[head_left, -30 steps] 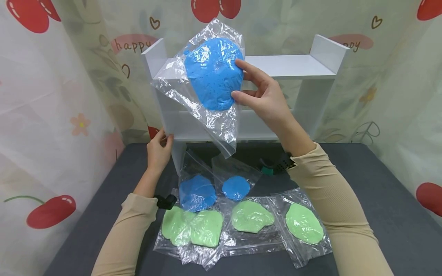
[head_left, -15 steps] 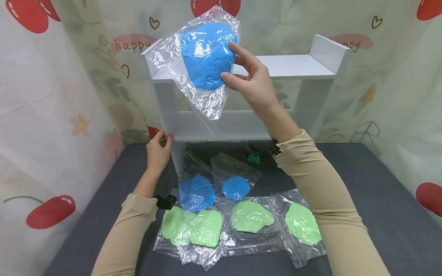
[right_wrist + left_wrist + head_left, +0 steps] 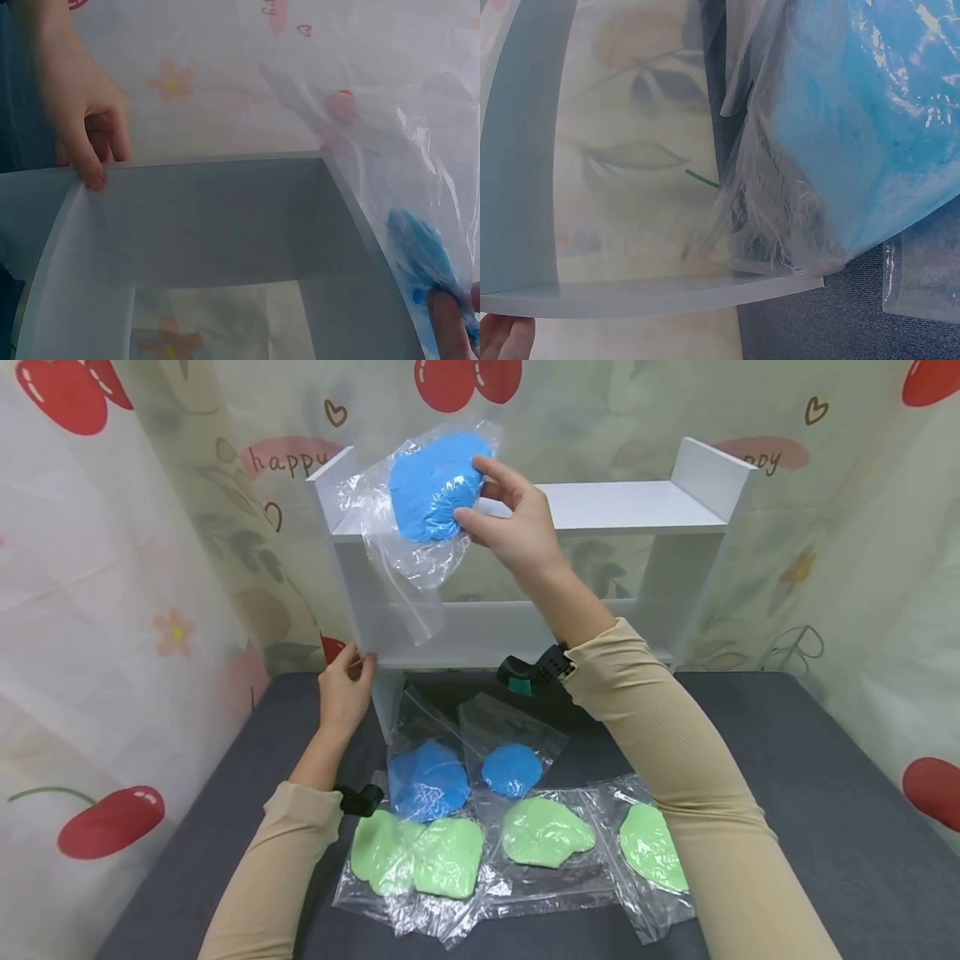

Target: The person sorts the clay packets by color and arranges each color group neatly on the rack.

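Clear bag (image 3: 437,489) held up at white shelf (image 3: 622,503)

The right hand (image 3: 517,522) pinches the bag by the edge of its blue lump between fingers and thumb, before the left end of the shelf's top board; whether they touch, I cannot tell. The left hand (image 3: 345,693) grips the shelf's left side between thumb and fingers. Below, on the dark surface (image 3: 840,777), two blue bags (image 3: 429,781) partly overlap green bags (image 3: 546,832).
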Demonstrator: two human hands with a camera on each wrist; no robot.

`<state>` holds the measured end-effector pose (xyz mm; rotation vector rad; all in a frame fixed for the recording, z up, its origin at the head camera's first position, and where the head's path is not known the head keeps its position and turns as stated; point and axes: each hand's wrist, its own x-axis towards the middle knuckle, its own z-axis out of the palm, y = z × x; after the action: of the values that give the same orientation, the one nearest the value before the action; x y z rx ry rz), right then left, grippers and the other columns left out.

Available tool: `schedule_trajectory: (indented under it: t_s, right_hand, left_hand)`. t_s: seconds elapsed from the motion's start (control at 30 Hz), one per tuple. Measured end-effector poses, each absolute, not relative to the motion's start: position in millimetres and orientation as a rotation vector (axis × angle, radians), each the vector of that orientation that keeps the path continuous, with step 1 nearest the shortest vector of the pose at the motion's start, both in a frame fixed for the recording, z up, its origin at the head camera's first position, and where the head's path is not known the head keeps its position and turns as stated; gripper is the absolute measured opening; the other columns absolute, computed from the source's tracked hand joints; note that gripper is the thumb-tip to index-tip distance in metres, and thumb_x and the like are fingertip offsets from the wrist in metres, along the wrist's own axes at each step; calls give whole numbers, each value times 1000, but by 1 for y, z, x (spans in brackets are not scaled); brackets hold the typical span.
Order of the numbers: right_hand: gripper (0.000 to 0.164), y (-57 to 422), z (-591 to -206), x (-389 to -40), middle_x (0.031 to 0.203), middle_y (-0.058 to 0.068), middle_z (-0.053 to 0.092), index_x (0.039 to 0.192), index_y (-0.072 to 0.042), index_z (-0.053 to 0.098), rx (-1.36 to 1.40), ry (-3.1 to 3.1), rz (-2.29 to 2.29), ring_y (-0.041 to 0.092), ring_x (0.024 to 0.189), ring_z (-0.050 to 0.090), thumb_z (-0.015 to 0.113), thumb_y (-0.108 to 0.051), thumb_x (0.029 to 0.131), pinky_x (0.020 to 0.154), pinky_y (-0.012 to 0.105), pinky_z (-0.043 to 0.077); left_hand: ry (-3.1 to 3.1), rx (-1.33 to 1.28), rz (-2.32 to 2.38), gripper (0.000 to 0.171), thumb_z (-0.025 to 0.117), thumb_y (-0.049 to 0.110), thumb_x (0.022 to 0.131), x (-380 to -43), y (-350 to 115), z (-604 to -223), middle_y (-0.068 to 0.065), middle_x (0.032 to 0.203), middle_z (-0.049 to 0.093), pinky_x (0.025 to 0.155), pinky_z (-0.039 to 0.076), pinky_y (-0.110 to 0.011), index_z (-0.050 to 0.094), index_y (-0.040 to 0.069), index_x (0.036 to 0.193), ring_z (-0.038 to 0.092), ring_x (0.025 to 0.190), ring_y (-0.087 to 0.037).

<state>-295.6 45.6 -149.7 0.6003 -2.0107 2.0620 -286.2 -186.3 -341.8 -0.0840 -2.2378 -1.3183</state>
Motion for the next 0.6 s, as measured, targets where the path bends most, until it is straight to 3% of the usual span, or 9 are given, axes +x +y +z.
schedule_trajectory:
  t_s: [0.23,0.6]
  right_hand:
    - [59,34,-145,-297,134,9,51,139,-18,45,509,-2117,2027,18,116,55,65,-5,85,88,34,53]
    - [51,21,-138,-299,125,11,59,134,-14,52,465,-2245,1872,19,102,63,66,-9,85,77,29,56]
  left_hand:
    - [-2233,-100,-1322,40,52,14,95,-286,-187,-342,-26,120,61,87,52,-46,50,7,135,61,109,-37]
    - [-2219,-106,-1314,38,53,13,95,-287,-187,-342,-26,119,61,87,52,-47,53,5,132,62,108,-38]
